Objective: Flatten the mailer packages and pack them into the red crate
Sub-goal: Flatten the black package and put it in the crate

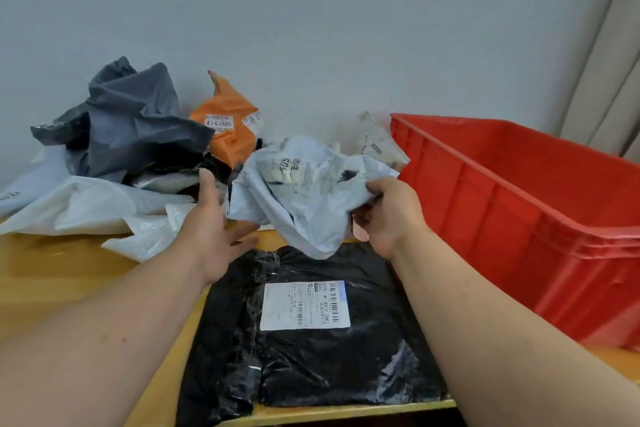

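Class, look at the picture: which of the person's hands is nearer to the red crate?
Right. The right hand grips the crumpled white mailer just beside the red crate; the left hand is open, farther off beyond that mailer.

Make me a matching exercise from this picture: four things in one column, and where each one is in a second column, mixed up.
Things:
1. black mailer
2. orange mailer
3. pale blue mailer
4. red crate

Places:
A. at the back, against the wall
B. held in the right hand
C. on the right side of the table
D. flat on the table, nearest the person

Pairs: 1-D, 2-A, 3-B, 4-C
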Available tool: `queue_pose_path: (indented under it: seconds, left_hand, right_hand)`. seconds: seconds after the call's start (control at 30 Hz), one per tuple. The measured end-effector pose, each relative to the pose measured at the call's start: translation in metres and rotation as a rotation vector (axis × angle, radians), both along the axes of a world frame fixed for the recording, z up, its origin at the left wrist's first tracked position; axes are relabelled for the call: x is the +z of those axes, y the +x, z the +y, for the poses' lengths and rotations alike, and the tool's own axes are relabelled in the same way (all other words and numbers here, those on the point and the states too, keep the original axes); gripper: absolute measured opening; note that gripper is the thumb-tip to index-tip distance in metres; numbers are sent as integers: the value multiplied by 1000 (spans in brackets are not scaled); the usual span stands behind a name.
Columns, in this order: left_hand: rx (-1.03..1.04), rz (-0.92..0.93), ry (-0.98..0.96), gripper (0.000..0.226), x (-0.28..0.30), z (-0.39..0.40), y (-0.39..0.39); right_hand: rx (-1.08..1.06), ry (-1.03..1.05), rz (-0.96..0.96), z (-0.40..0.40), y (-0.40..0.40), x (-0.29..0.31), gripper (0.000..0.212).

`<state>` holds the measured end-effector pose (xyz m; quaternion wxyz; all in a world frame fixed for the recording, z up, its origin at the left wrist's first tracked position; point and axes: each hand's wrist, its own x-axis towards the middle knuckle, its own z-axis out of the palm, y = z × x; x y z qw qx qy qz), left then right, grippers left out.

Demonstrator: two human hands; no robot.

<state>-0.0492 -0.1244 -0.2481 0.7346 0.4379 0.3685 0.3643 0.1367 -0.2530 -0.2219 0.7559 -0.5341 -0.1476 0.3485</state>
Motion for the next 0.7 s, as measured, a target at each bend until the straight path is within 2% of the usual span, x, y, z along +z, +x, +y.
queue_pose_path:
  seconds: [0.07,0.13,0.23,0.33,0.47,0.6,0.7]
  left_hand:
    - [-142,7,-1,74,5,-13,-10]
    - [-231,43,21,59,8,-26,-17]
    - [-352,118,79,45,8,-49,-28]
    - [-301,187,151,35,2,-56,-37]
    - [-216,208,187,25,1,-62,-48]
    - [-208,202,211,23,2,-67,-57]
    - [-213,195,201,20,3,-73,-59]
  right_hand:
    - [26,-80,-59,-14,-6,-4,21]
    - [47,-180,-105,-23,-12,-7,36]
    - [68,-246,-150,-39,-19,-12,24]
    - [91,-257,-232,-52,-25,-15,12]
    - [43,-245,-377,-66,-28,-17,26]
    - [-82,-299,-385,-82,-23,-18,21]
    - [-70,-312,-329,-86,-25,-23,23]
